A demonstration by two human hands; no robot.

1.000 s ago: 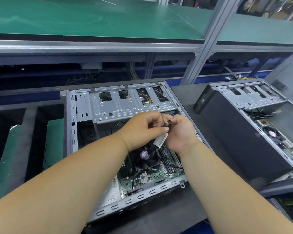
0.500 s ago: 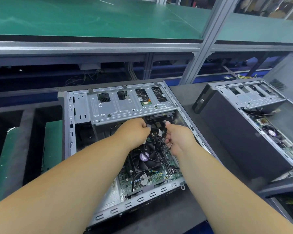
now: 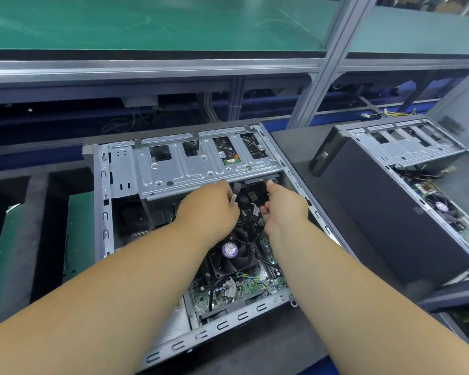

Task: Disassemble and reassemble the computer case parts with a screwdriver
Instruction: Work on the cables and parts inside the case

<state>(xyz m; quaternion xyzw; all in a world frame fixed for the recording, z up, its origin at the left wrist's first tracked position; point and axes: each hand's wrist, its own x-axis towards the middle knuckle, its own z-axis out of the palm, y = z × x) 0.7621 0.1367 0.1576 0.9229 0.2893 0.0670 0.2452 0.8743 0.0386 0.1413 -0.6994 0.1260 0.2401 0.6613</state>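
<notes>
An open computer case (image 3: 103,212) lies on its side on the grey bench, its motherboard and black CPU fan (image 3: 232,255) exposed. A silver drive cage (image 3: 201,166) spans its far end. My left hand (image 3: 210,208) reaches in just below the cage, its fingers curled round a black cable with a pale tag (image 3: 233,194). My right hand (image 3: 283,205) is beside it, fingers stretched toward a connector under the cage edge; the fingertips are partly hidden. No screwdriver is in view.
A second open case (image 3: 390,212) stands at the right on the same bench. Dark foam slots with green boards (image 3: 79,234) lie at the left. A green-topped shelf on an aluminium frame (image 3: 328,58) runs across the back.
Both hands have moved apart and farther into the case, up toward the drive cage. The tagged cable went with my left hand.
</notes>
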